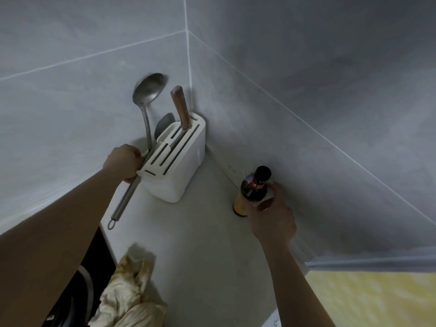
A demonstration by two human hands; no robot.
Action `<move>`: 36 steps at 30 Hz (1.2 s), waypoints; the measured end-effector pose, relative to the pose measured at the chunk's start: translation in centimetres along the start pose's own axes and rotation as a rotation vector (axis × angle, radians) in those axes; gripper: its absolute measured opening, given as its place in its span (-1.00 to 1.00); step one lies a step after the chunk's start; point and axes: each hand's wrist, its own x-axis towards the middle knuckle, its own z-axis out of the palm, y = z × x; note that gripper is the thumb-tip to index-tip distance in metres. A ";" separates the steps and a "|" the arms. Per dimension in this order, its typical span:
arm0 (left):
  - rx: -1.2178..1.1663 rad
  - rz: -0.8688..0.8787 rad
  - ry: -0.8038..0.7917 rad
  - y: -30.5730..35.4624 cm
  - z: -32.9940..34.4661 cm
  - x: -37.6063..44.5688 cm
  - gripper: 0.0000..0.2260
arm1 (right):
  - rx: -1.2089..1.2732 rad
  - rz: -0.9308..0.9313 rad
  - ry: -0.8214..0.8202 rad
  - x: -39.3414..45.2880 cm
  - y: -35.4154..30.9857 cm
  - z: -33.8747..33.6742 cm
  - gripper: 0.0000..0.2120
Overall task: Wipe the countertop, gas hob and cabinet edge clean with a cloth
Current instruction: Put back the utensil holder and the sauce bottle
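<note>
right now both hands are busy in the corner of the worktop [203, 234]: the left hand [125, 162] grips a ladle [145, 128] by its stem beside the white knife block [175, 161], and the right hand [273, 217] is curled round a dark bottle [251, 191] standing near the wall. the cloth [128, 293] lies crumpled at the near edge, just beside the black hob [94, 256], held by neither hand. this looks like moving things about the corner so it can be wiped. to do it well, keep the bottle upright with a firm hold low on its body, keep the ladle clear of the block so nothing tips, then take up the cloth.
</note>
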 end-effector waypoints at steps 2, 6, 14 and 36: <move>-0.084 -0.031 -0.003 0.4 -0.4 0.7 -0.74 | -0.012 -0.007 0.023 0.2 0.0 0.2 -0.34; -0.147 -0.068 0.051 1.0 -1.1 1.6 -0.66 | -0.055 -0.013 0.024 0.5 0.4 0.7 -0.33; -0.361 -0.031 0.187 -1.1 -2.2 1.5 -0.59 | -0.101 0.003 0.024 0.8 0.5 1.1 -0.34; -0.063 0.235 -0.181 -1.2 12.2 -3.2 -0.42 | -0.317 -0.146 -0.020 1.0 0.5 1.9 -0.34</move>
